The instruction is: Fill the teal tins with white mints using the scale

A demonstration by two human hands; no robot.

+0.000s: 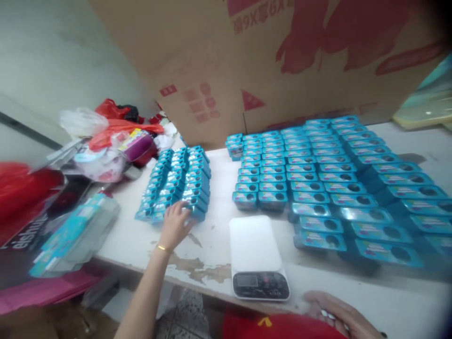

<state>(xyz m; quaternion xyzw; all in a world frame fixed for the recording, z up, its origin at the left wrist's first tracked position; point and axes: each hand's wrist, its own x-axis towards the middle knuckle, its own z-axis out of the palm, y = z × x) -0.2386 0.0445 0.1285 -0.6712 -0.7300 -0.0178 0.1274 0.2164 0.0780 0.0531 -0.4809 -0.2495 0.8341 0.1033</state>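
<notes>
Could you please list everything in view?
Left boxes: many, teal, table's left
Right boxes: many, teal, table's right
Scale: one, white, table's front
Table: one, white, beneath
Cardboard: one, brown, behind boxes
Plastic bags: several, red and white, left
Package: one, purple, among bags
Packaging: count unclear, teal, left front
Sheet: one, pink, lower left
Wall: one, pale, upper left
Blurred object: one, yellowish, upper right
Clothing: one, red, bottom
Left hand: one, gold bracelet, at left boxes
Right hand: one, right of scale

You're looking out from your head camera, forward and down, taking in the white tabletop [221,188] close below and facing the printed cardboard [219,56] beyond.
</notes>
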